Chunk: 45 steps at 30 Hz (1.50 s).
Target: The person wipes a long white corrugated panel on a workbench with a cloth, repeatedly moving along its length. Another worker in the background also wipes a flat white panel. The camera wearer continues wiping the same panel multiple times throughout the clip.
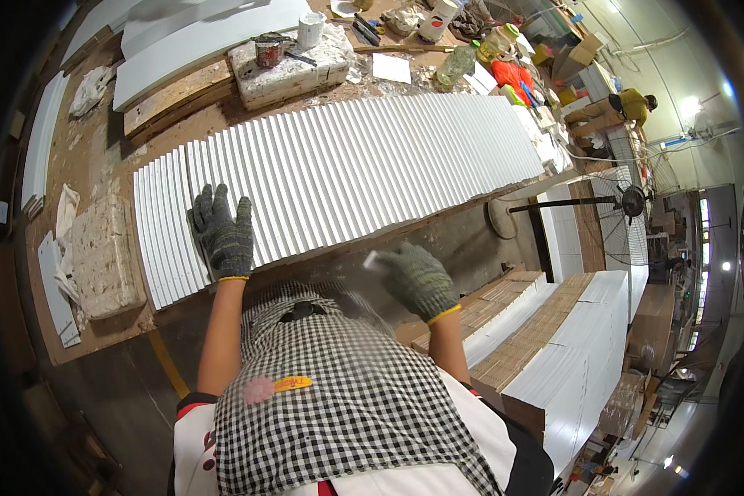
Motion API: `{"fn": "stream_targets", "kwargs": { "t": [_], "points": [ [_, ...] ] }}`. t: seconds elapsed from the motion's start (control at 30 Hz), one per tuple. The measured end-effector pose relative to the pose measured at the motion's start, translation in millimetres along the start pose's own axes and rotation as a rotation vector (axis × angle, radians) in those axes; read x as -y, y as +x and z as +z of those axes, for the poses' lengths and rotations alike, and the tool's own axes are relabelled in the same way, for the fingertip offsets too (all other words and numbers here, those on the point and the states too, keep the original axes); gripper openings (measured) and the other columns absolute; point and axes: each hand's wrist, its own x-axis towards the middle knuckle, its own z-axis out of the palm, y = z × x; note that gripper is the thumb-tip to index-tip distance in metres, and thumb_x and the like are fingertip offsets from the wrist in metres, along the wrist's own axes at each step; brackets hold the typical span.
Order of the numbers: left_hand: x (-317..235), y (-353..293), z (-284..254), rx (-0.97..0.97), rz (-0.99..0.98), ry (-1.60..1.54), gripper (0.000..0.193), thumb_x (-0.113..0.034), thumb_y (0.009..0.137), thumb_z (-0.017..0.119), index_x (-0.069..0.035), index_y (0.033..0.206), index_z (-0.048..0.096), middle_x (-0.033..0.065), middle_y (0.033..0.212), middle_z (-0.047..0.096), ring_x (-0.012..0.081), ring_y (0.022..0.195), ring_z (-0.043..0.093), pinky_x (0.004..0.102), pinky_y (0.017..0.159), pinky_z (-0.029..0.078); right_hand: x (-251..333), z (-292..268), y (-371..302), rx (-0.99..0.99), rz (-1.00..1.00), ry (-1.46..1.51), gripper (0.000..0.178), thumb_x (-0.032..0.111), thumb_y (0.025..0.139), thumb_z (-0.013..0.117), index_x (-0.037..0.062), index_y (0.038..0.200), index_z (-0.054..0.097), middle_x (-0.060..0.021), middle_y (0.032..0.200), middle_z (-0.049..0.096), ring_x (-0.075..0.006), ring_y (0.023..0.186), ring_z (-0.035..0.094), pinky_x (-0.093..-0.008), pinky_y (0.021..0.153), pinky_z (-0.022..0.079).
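Note:
White narrow strips [347,165] lie side by side in a long row along the near side of the workbench. My left hand [223,231], in a grey-green knit glove with a yellow cuff, rests flat on the strips toward the row's left end, fingers spread. Off the bench's front edge, my right hand [419,281] wears a matching glove and is slightly blurred. Its fingers are closed on a small white piece [370,260], of which only the end shows, so I cannot tell its kind.
Stained blocks [107,256] stand on the bench [99,165] left of and behind the row. A white cup [311,31] and a paint can [269,51] sit on the rear block. To the right are a fan [631,201], stacked panels [554,339] and, farther off, another person [620,112].

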Motion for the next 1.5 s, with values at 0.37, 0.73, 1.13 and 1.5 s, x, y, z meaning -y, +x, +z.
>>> {"fn": "stream_targets", "kwargs": {
  "t": [0.37, 0.73, 1.13, 1.5],
  "points": [
    [7, 5, -1, 0.0, 0.039, -0.123, 0.054, -0.045, 0.103, 0.072, -0.013, 0.146, 0.062, 0.0143, 0.156, 0.056, 0.0341, 0.152, 0.044, 0.0582, 0.134, 0.023, 43, 2, 122, -0.49, -0.244, -0.002, 0.034, 0.012, 0.1, 0.068, 0.0298, 0.128, 0.078, -0.011, 0.104, 0.072, -0.0303, 0.097, 0.068, -0.0454, 0.09, 0.058],
    [1, 8, -17, 0.0, 0.035, -0.191, 0.054, -0.037, 0.101, 0.075, -0.011, 0.146, 0.062, 0.0149, 0.153, 0.058, 0.0341, 0.15, 0.044, 0.0565, 0.133, 0.023, 54, -28, 210, -0.412, -0.436, -0.06, 0.028, 0.018, 0.106, 0.063, 0.0269, 0.127, 0.079, -0.0102, 0.089, 0.07, -0.0298, 0.084, 0.066, -0.0461, 0.076, 0.058],
    [1, 7, -13, -0.013, 0.026, -0.181, 0.053, -0.039, 0.098, 0.076, -0.011, 0.142, 0.065, 0.0133, 0.154, 0.058, 0.0352, 0.149, 0.045, 0.0582, 0.133, 0.025, 42, -3, 88, -0.311, -0.508, -0.128, 0.046, 0.0, 0.095, 0.063, 0.0249, 0.132, 0.075, -0.0073, 0.104, 0.065, -0.0247, 0.104, 0.063, -0.0421, 0.095, 0.057],
    [0, 7, -18, -0.026, 0.005, -0.202, 0.053, -0.039, 0.099, 0.075, -0.01, 0.142, 0.064, 0.0143, 0.152, 0.058, 0.0361, 0.148, 0.045, 0.0597, 0.133, 0.023, 103, -51, 372, -0.653, -0.402, -0.25, 0.029, 0.02, 0.106, 0.065, 0.03, 0.13, 0.078, -0.0205, 0.106, 0.076, -0.0375, 0.096, 0.076, -0.0489, 0.083, 0.063]
  ]
}}
